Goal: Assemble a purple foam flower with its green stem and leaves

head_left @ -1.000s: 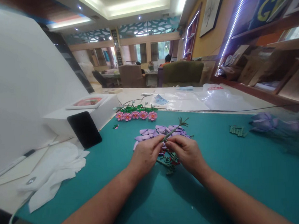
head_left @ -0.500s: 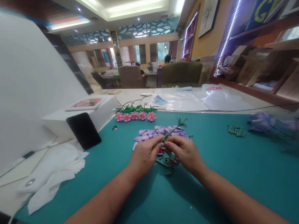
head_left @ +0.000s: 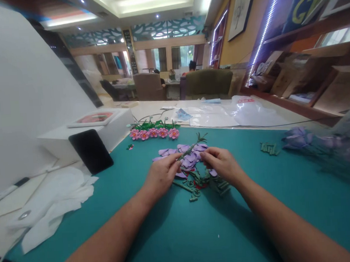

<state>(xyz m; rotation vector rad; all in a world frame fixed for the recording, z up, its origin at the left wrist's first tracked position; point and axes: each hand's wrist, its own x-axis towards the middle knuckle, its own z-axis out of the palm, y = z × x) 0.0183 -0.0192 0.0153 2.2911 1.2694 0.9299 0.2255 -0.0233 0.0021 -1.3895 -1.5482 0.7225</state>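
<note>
My left hand is closed on a thin green flower stem, which tilts up to the right and ends in pointed leaves. Beyond and beneath it lies a heap of purple petals. My right hand, apart from the stem, hovers by the right side of the petals with thumb and fingers pinched together; what they hold, if anything, is hidden. Between my hands and just below them are loose green pieces, some ring-shaped and some rod-like, with bits of red among them.
Pink flowers line the green mat's back edge. A black phone leans on a white box at left, near crumpled white tissue. At right lie short green pieces and purple flowers.
My right hand has come off the stem and moved right, opening a gap between my hands. The left hand keeps the stem, shifted slightly left. The whole view has shifted a little.
</note>
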